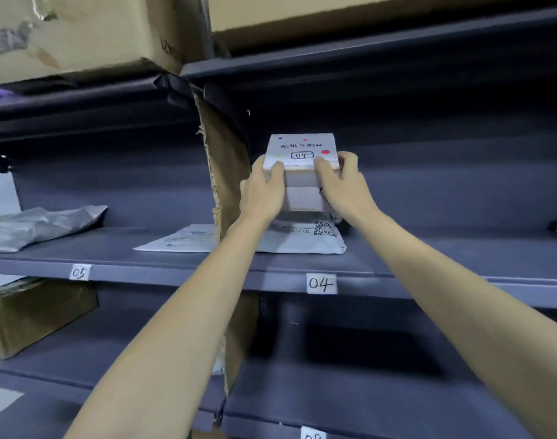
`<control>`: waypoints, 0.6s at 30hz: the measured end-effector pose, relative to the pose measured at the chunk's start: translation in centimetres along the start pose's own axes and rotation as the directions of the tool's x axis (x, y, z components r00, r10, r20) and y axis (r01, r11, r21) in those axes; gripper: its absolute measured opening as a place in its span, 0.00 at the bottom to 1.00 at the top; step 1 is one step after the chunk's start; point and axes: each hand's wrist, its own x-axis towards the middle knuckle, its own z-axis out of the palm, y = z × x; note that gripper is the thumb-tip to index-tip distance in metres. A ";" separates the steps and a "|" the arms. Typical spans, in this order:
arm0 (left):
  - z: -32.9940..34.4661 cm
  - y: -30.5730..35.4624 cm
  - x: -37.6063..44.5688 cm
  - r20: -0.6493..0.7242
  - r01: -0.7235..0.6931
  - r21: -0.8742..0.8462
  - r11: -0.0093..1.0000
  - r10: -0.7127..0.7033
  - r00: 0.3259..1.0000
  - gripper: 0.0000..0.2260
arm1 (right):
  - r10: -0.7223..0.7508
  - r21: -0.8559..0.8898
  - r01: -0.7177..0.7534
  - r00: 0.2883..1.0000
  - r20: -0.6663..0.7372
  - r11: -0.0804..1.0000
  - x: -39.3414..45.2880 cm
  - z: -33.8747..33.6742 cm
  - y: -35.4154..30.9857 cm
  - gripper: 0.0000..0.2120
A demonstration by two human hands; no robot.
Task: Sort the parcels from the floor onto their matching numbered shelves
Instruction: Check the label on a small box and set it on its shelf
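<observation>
White cardboard, marked "04" in a blue-outlined box, made up the small parcel [302,150] I held above the shelf tag "04" [321,283]. My left hand [263,193] and right hand [343,185] gripped its sides, fingers curled round it. It sat over a flat white mailer [302,240] bearing a QR code. Left of that tag, another read "05" [79,272].

Dark grey metal shelving [163,258] fills the frame in dim, bluish light. A torn cardboard divider [226,172] stands upright at centre, splitting the bays. Large brown cartons [80,33] sit along the top. A pale wall [1,191] shows at the left edge.
</observation>
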 end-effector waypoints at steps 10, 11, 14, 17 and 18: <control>1.5 -7.5 6.1 0.046 0.049 0.122 0.991 -0.055 0.997 0.21 | 0.183 -0.165 -0.170 0.981 0.063 0.971 4.5 6.6 6.1 0.26; 1.7 -7.9 6.4 0.049 0.052 0.163 0.985 -0.060 0.997 0.21 | 0.197 -0.165 -0.186 0.979 0.053 0.969 4.7 6.8 6.6 0.27; 2.1 -8.1 7.8 0.070 0.064 0.241 0.968 -0.083 0.994 0.20 | 0.230 -0.227 -0.213 0.972 0.049 0.950 6.2 6.9 6.8 0.31; 2.4 -8.2 9.2 0.054 0.094 0.259 0.961 -0.111 0.992 0.20 | 0.283 -0.297 -0.246 0.955 0.090 0.923 7.7 6.9 6.3 0.34; 2.5 -8.3 9.5 0.050 0.104 0.272 0.957 -0.122 0.991 0.19 | 0.289 -0.315 -0.247 0.953 0.092 0.917 8.0 6.9 6.2 0.34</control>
